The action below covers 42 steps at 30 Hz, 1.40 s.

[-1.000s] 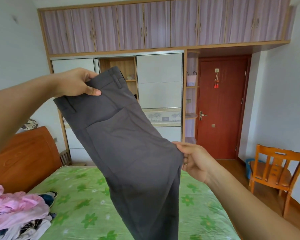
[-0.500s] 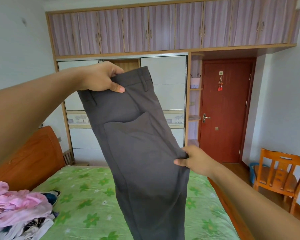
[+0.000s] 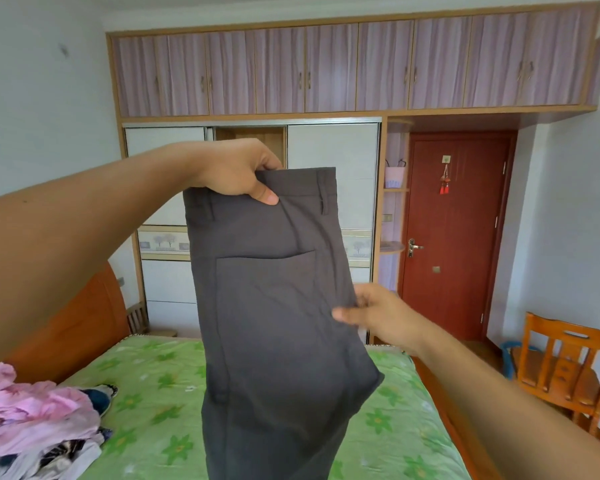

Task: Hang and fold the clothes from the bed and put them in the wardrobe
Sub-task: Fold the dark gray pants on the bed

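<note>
Dark grey trousers [image 3: 278,323] hang upright in front of me, folded lengthwise, with a back pocket and belt loops showing. My left hand [image 3: 239,171] pinches the waistband at the top. My right hand [image 3: 378,315] grips the right edge of the fabric about halfway down; it is blurred. The legs drop out of view at the bottom. Behind them stands the wardrobe [image 3: 333,157], its sliding doors parted on a narrow wooden gap [image 3: 250,140]. A pile of pink and mixed clothes [image 3: 32,424] lies on the bed [image 3: 160,393] at lower left.
The bed has a green flowered sheet and an orange wooden headboard [image 3: 73,323] on the left. A red door [image 3: 454,233] is right of the wardrobe. A wooden chair [image 3: 565,365] stands by the right wall, with a blue bin [image 3: 508,355] beside it.
My left hand has swung the waistband to the right, so the trousers hang straighter and more centred. My right hand stays on the right edge. The view has dropped slightly.
</note>
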Tool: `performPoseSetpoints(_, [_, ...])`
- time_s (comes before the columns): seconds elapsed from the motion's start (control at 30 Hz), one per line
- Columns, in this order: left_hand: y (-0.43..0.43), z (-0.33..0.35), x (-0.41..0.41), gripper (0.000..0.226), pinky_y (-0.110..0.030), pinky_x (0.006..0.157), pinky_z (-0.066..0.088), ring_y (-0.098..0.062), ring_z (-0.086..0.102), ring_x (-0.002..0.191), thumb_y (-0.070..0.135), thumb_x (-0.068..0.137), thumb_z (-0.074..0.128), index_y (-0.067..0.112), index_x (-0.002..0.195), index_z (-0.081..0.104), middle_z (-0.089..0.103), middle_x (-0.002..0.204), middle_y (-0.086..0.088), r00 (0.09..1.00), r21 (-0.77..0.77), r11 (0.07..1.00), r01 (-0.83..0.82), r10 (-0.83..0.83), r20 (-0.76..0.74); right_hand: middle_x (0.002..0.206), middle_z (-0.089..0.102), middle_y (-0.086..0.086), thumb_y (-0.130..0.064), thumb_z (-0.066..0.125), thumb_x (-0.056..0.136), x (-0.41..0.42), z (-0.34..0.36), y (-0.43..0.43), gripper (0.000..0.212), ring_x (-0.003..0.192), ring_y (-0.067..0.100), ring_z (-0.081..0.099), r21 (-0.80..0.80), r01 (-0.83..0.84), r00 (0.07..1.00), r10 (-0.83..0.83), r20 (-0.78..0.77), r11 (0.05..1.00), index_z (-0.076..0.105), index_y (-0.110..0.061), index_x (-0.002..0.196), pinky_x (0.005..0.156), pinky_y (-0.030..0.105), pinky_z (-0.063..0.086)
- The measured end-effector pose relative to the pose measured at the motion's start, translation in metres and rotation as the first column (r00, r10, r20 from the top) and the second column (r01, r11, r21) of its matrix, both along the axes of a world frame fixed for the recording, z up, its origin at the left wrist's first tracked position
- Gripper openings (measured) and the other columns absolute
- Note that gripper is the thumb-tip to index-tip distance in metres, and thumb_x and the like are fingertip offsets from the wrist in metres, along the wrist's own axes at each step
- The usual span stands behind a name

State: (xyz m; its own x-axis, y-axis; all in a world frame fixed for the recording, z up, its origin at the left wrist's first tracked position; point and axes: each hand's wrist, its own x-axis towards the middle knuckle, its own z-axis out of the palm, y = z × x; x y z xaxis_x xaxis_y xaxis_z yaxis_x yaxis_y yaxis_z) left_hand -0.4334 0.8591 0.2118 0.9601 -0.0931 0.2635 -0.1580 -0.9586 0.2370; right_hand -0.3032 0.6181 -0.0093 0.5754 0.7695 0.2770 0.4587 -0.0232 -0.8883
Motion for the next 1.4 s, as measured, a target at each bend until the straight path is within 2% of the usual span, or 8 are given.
performPoseSetpoints(0.27, [0.002, 0.004, -0.011, 0.015, -0.022, 0.064, 0.060, -0.012, 0.076, 0.082, 0.019, 0.091, 0.074, 0.028, 0.103, 0.074, 0.078, 0.093, 0.009, 1.000, -0.049, 0.999, -0.017, 0.017, 0.006, 0.106, 0.074, -0.008, -0.012, 0.076, 0.089, 0.006, -0.030, -0.011, 0.022, 0.101, 0.011, 0.068, -0.476, -0.021, 0.993, 0.074, 0.094, 0.879, 0.073, -0.013, 0.111, 0.104, 0.044, 0.051])
performPoseSetpoints(0.4, [-0.005, -0.005, -0.007, 0.017, -0.027, 0.068, 0.062, -0.015, 0.076, 0.084, 0.017, 0.090, 0.075, 0.025, 0.105, 0.073, 0.078, 0.093, 0.007, 0.999, -0.049, 0.999, -0.010, 0.009, -0.037, 0.123, 0.072, -0.009, -0.023, 0.070, 0.096, -0.026, 0.054, 0.000, 0.031, 0.112, 0.009, 0.068, -0.075, -0.139, 0.988, 0.143, 0.052, 0.988, 0.066, -0.023, 0.127, 0.090, 0.020, 0.056])
performPoseSetpoints(0.5, [-0.012, -0.013, -0.006, 0.021, -0.035, 0.075, 0.063, -0.018, 0.076, 0.087, 0.017, 0.090, 0.075, 0.020, 0.111, 0.072, 0.078, 0.097, 0.004, 0.998, -0.063, 0.998, 0.005, -0.009, -0.070, 0.116, 0.075, 0.004, -0.017, 0.064, 0.100, -0.036, 0.107, 0.016, 0.025, 0.108, 0.022, 0.072, 0.246, 0.005, 0.997, -0.024, 0.075, 0.969, 0.069, -0.010, 0.123, 0.089, 0.033, 0.060])
performPoseSetpoints(0.7, [-0.017, -0.015, -0.014, 0.034, -0.037, 0.080, 0.062, -0.018, 0.074, 0.098, 0.037, 0.090, 0.075, 0.024, 0.121, 0.066, 0.076, 0.111, 0.005, 0.976, -0.158, 0.987, 0.040, -0.072, -0.204, 0.109, 0.076, 0.012, -0.016, 0.066, 0.098, -0.038, 0.111, 0.030, 0.019, 0.102, 0.027, 0.073, 0.305, 0.057, 0.996, -0.073, 0.041, 0.951, 0.073, -0.006, 0.112, 0.093, 0.043, 0.058])
performPoseSetpoints(0.87, [-0.033, -0.030, 0.005, 0.012, -0.034, 0.071, 0.056, -0.013, 0.067, 0.077, 0.028, 0.098, 0.065, 0.019, 0.090, 0.065, 0.073, 0.087, -0.001, 0.994, -0.036, 0.993, 0.110, -0.110, -0.002, 0.107, 0.075, 0.016, -0.017, 0.070, 0.095, -0.036, 0.089, 0.034, 0.019, 0.101, 0.031, 0.073, 0.294, 0.066, 0.996, -0.079, 0.032, 0.953, 0.074, -0.004, 0.108, 0.092, 0.043, 0.059])
performPoseSetpoints(1.17, [-0.009, -0.025, 0.013, 0.023, -0.031, 0.068, 0.048, 0.001, 0.058, 0.063, 0.019, 0.098, 0.064, 0.025, 0.077, 0.058, 0.065, 0.068, 0.018, 0.987, 0.041, 0.999, -0.012, 0.005, 0.161, 0.083, 0.076, -0.017, -0.029, 0.073, 0.092, 0.009, -0.033, -0.032, 0.012, 0.079, 0.000, 0.071, -0.333, 0.155, 0.983, -0.112, 0.144, 0.930, 0.078, -0.032, 0.082, 0.068, 0.016, 0.049])
performPoseSetpoints(1.3, [-0.017, -0.028, 0.017, 0.027, -0.031, 0.065, 0.044, 0.002, 0.055, 0.059, 0.019, 0.098, 0.064, 0.026, 0.074, 0.054, 0.060, 0.065, 0.020, 0.991, 0.092, 0.996, 0.008, -0.020, 0.133, 0.104, 0.075, -0.012, -0.043, 0.066, 0.095, 0.014, -0.063, -0.042, 0.019, 0.099, 0.010, 0.070, -0.389, 0.167, 0.985, -0.133, 0.112, 0.906, 0.078, -0.031, 0.103, 0.092, 0.034, 0.054])
performPoseSetpoints(1.4, [-0.024, -0.038, 0.021, 0.014, -0.043, 0.074, 0.051, -0.020, 0.061, 0.074, 0.021, 0.098, 0.064, 0.013, 0.087, 0.060, 0.065, 0.082, -0.005, 0.993, 0.123, 0.992, 0.016, -0.029, 0.111, 0.117, 0.071, -0.008, -0.055, 0.062, 0.094, 0.013, -0.055, -0.044, 0.042, 0.108, 0.015, 0.066, -0.532, 0.122, 0.989, -0.056, 0.139, 0.838, 0.069, -0.025, 0.123, 0.103, 0.045, 0.051])
